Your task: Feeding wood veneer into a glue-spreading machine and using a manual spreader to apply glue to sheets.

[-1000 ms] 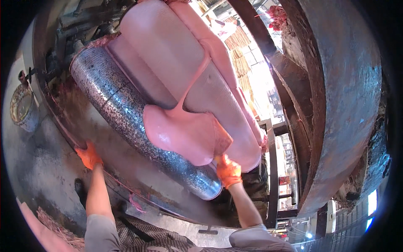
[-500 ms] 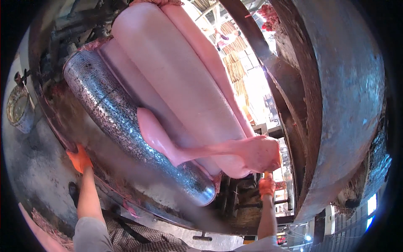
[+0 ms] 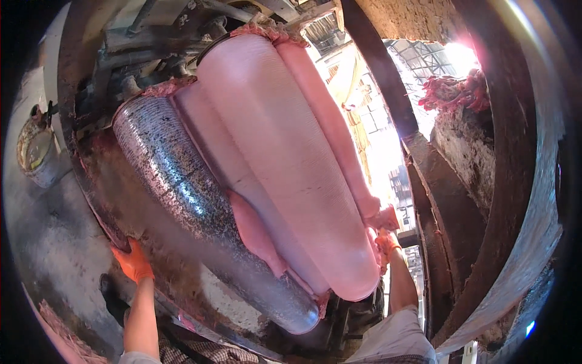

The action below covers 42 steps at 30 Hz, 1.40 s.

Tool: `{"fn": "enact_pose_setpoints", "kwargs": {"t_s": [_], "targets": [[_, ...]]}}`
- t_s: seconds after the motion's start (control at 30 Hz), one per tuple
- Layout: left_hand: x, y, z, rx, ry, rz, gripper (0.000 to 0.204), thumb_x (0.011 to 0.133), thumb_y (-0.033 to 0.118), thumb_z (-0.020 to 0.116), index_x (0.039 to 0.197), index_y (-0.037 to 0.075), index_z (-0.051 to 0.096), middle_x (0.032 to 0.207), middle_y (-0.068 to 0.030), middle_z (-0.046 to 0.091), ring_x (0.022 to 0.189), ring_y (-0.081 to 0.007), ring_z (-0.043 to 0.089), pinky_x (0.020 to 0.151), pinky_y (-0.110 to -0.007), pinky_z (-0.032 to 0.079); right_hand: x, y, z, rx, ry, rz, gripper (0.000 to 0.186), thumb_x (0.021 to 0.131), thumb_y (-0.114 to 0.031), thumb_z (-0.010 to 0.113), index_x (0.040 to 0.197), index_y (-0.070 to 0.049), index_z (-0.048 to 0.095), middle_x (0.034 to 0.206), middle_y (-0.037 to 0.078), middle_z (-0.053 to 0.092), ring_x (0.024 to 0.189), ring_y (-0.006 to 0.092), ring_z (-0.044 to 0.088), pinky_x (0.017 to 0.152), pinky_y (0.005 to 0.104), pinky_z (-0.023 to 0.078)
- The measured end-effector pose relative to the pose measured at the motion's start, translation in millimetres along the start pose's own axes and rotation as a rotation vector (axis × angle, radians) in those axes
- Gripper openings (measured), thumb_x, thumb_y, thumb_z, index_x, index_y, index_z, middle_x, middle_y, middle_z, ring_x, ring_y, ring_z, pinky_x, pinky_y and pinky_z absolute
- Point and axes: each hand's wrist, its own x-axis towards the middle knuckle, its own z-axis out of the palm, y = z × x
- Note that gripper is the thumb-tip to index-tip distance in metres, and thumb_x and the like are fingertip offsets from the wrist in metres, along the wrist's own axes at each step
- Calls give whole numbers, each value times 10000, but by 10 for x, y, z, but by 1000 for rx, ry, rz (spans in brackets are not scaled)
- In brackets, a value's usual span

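A large roller wrapped in smooth pink, rubber-like material [image 3: 285, 151] slants across the middle. To its left lies a speckled metal roller [image 3: 176, 176], with a tongue of pink material [image 3: 254, 233] in the groove between. My left hand [image 3: 133, 262], in an orange glove, is closed over the dark rim of the machine frame [image 3: 100, 212]. My right hand [image 3: 388, 240], also gloved in orange, is closed at the near right end of the pink roller, against a small pink flap [image 3: 384, 217]. What its fingers hold is mostly hidden.
A dirty bucket [image 3: 42, 151] stands on the floor at the far left. Heavy curved beams [image 3: 445, 224] rise on the right, with a reddish clump [image 3: 454, 91] on a ledge. Dark machine parts [image 3: 157, 48] fill the back.
The pink strip that stretched across the rollers to my right hand no longer spans them. Its tongue sits in the groove. My right hand is slightly higher; the view has shifted.
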Motion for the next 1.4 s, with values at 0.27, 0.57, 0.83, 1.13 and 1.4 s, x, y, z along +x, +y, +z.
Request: {"fn": "enact_pose_setpoints", "kwargs": {"t_s": [0.27, 0.57, 0.83, 1.13, 1.4], "targets": [[126, -275, 273, -15, 68, 49, 679, 903, 381, 619, 1448, 48, 389, 1415, -185, 501, 1257, -350, 526, 1036, -414, 429, 423, -1167, -454, 909, -162, 245, 104, 881, -227, 652, 945, -148, 629, 695, 31, 602, 609, 155, 575, 512, 324, 469], [49, -156, -104, -208, 23, 44, 629, 904, 356, 603, 1417, 44, 415, 1382, -202, 512, 1208, -381, 547, 998, -450, 446, -586, -3225, -559, 946, 83, 113, 139, 864, -234, 589, 822, -102, 609, 709, 31, 561, 556, 144, 517, 489, 299, 427], [77, -193, -383, -55, -14, 39, 644, 876, 398, 627, 1384, 47, 440, 1356, -191, 532, 1191, -376, 558, 962, -463, 449, -1861, -3317, 654, 55, 433, -252, 265, 856, -160, 549, 1107, -79, 526, 946, 257, 610, 784, 458, 625, 669, 535, 492], [130, -398, -337, -12, 53, 78, 694, 834, 476, 635, 1338, 27, 472, 1343, -224, 529, 1179, -398, 558, 964, -483, 442, -2511, -2772, 1839, 375, 469, -200, 228, 911, -168, 540, 1108, -64, 488, 935, 259, 619, 873, 489, 602, 748, 513, 481], [-1, -518, -438, -53, -5, 69, 722, 811, 517, 633, 1323, 32, 479, 1296, -214, 581, 1149, -391, 587, 945, -483, 458, -3127, -1904, 3048, 723, 186, -9, 385, 982, -465, 486, 1036, -87, 529, 681, 58, 554, 650, 232, 545, 599, 447, 444]]}}
